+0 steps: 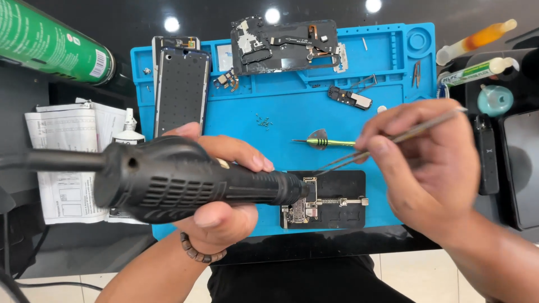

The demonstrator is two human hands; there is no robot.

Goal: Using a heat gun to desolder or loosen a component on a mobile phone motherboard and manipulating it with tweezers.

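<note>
My left hand (222, 216) grips a black hot-air gun (179, 179), its nozzle pointing right at a small circuit board (300, 209) clamped in a black holder (337, 196). My right hand (429, 163) pinches metal tweezers (393, 140), whose tips reach down-left to just above the board's top edge. Both sit over the front of a blue work mat (292, 112).
On the mat lie a green screwdriver with a metal pick (323, 141), a phone frame (181, 90), a stripped phone back (286, 46), a small module (351, 99) and loose screws (263, 120). A green can (50, 42) and papers (70, 163) are left; syringes (477, 39) and a black phone right.
</note>
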